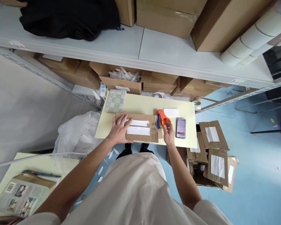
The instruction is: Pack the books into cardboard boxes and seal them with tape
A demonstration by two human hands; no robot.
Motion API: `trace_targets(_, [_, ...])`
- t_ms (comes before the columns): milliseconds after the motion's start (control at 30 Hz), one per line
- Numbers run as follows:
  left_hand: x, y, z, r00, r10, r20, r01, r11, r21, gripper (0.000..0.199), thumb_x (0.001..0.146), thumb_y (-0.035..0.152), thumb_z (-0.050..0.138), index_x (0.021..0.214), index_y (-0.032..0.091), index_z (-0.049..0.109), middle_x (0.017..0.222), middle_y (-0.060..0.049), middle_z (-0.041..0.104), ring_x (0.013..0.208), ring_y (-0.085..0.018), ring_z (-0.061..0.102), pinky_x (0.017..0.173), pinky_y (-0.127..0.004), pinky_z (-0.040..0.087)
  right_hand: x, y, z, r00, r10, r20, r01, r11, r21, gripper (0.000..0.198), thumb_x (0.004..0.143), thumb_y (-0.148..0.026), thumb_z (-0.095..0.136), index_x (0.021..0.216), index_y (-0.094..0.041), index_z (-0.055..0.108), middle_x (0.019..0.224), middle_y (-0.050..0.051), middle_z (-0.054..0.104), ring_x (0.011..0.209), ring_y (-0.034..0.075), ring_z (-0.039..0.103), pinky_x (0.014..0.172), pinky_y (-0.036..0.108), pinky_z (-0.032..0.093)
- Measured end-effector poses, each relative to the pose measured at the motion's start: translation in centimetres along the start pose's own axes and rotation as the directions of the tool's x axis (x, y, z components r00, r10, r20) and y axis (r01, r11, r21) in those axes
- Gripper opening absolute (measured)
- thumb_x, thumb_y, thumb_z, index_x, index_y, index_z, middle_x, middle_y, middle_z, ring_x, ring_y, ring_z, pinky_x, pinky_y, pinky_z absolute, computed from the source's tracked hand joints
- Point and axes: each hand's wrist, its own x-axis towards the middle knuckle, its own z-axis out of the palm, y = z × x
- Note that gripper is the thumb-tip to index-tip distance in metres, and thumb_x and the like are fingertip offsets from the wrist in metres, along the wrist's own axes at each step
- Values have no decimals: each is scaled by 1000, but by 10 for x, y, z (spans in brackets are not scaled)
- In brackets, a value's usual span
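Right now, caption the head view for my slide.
Left hand on a cardboard box, right hand holding an orange tape dispenser.

I am seeing a brown rectangular cardboard box (pixel 140 117) with white paper labels (pixel 138 130), an orange-and-blue plastic tape dispenser (pixel 162 115), a green-patterned flat packet (pixel 115 100) and a pale-yellow rectangular tabletop (pixel 140 103).

the box (pixel 138 128) lies on the table (pixel 140 103), left of the tape dispenser (pixel 162 115). the phone (pixel 181 128) lies right of both.
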Motion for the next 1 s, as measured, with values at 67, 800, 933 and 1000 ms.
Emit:
trace_targets(67, [-3,3,2,1000,-15,-3,15,1000,-10,129,45,71,76,150,14,30,157,-26,19,141,-48,19,111,-69,2,17,17,-7,998,53,-21,-55,990,-132,39,91,-45,43,114,-16,58,112,16,67,96,27,66,83,42,52])
trace_targets(800, [-22,-3,9,997,9,-70,-17,994,-112,122,48,73,74,148,16,35,156,-26,21,143,-44,20,110,-69,-1,39,-86,-50,988,-48,148,39,997,63,38,83,-53,36,60,-24,36,53,-2,38,52,14,35,50,28,31])
trace_targets(933, [-26,-7,10,994,54,-90,-66,989,-129,121,48,73,74,148,16,36,156,-26,23,142,-44,21,110,-69,-1,33,-127,-12,863,-29,504,5,999,49,53,78,-68,45,53,-22,37,50,-3,35,49,10,31,48,27,28])
trace_targets(1000, [-27,-6,10,994,67,-85,-79,987,-141,122,48,73,74,148,15,36,156,-26,23,143,-44,20,110,-70,-1,33,-128,0,828,5,561,-2,1000,-6,56,75,-72,49,52,-21,39,48,-4,35,48,10,30,47,26,27])
